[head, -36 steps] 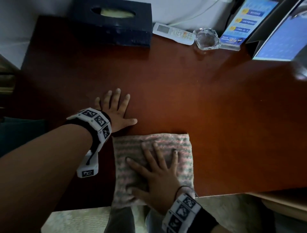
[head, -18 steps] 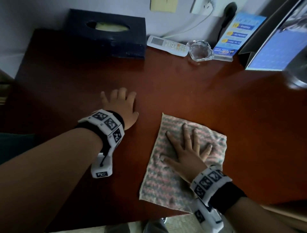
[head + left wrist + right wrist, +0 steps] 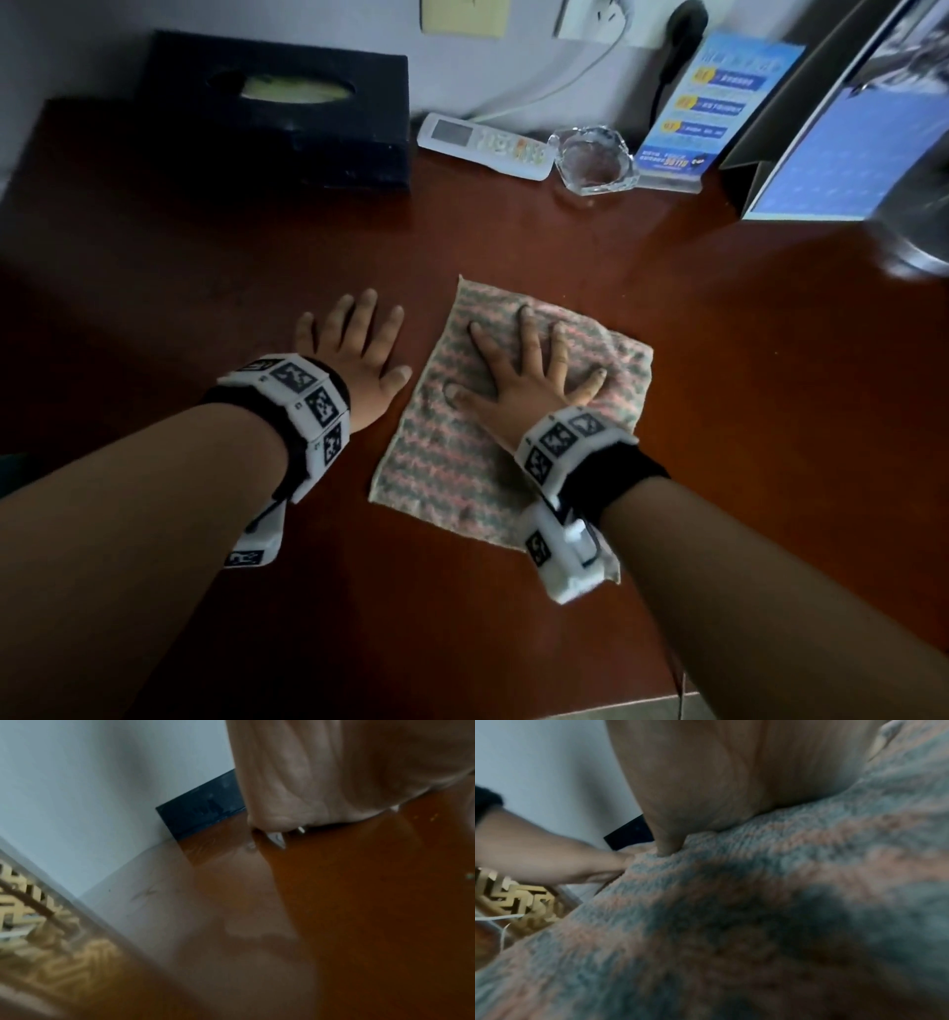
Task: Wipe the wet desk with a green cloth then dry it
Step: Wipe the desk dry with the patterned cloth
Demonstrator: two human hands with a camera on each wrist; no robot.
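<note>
A pink-and-green striped cloth (image 3: 452,442) lies flat on the red-brown desk (image 3: 744,411), slightly turned, near the middle. My right hand (image 3: 529,370) presses down on the cloth's upper half with fingers spread and straight. In the right wrist view the cloth (image 3: 757,902) fills the frame under my palm (image 3: 731,770). My left hand (image 3: 354,349) rests flat on the bare desk just left of the cloth, fingers straight, holding nothing. The left wrist view shows that palm (image 3: 347,770) lying on the glossy desk (image 3: 372,912).
Along the back edge stand a dark tissue box (image 3: 277,113), a white remote (image 3: 485,144), a glass ashtray (image 3: 590,159), a blue card stand (image 3: 708,103) and a monitor (image 3: 847,154). A glass object (image 3: 919,236) sits at the far right. The desk's front edge runs near the bottom.
My right hand has pushed the cloth away from the front edge toward the desk's middle and slightly right, turning it. The left hand stayed flat on the desk beside it.
</note>
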